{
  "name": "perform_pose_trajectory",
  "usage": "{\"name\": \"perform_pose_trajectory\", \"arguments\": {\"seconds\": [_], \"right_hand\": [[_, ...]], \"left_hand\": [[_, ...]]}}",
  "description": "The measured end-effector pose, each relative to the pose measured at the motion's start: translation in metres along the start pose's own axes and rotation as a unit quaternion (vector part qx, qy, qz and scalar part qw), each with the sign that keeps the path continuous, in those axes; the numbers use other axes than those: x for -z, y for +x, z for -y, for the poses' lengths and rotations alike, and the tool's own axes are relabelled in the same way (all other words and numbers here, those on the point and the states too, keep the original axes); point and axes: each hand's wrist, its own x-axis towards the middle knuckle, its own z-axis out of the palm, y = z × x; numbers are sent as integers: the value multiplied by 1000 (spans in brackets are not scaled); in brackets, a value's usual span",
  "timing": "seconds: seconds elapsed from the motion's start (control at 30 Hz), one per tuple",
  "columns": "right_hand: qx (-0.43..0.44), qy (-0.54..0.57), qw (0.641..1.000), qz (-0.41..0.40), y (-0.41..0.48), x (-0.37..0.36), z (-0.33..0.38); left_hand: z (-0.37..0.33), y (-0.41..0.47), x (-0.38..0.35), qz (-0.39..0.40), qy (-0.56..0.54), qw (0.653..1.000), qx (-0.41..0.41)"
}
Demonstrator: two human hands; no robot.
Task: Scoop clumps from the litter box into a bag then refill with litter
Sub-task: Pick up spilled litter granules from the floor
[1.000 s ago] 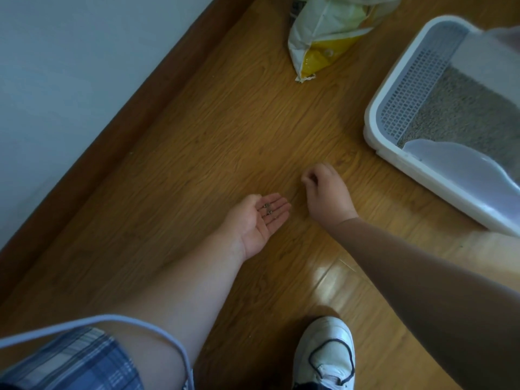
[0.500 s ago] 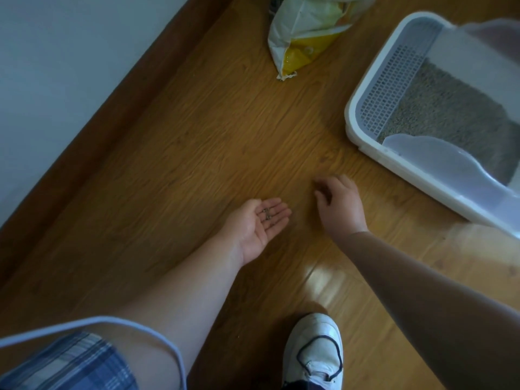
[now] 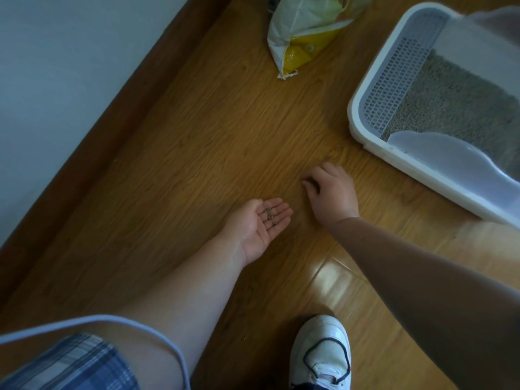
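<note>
The left hand (image 3: 264, 223) lies palm up just left of centre, fingers straight, carrying a few dark grains (image 3: 269, 215) near the finger bases. Just to its right, the right hand (image 3: 333, 192) is knuckles up with its fingertips curled down at the floor (image 3: 197, 142); I cannot tell whether it pinches anything. The litter box (image 3: 363, 88) sits at the upper right with grey litter (image 3: 455, 108) inside. The bag (image 3: 304, 32) lies at the top centre, well apart from both hands. Stray grains are probably light, hard and apt to roll, so a fingertip pinch suits each one, with the left palm kept level. The bag looks soft and crinkly, and is likely best gripped near its mouth, which the frame's top edge cuts off.
</note>
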Motion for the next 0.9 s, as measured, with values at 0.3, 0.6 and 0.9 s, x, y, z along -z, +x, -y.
{"name": "perform_pose_trajectory", "arguments": {"seconds": [0.3,0.6,0.9], "right_hand": [[24,2,999,24,0,6,11],[-44,27,998,28,-57,12,-1],[-32,-45,995,81,-61,7,-25]], "left_hand": [[1,8,-3,-17,-3,1000,4],[10,6,-4,-11,-15,1000,11],[4,2,-4,-2,-20,1000,16]]}}
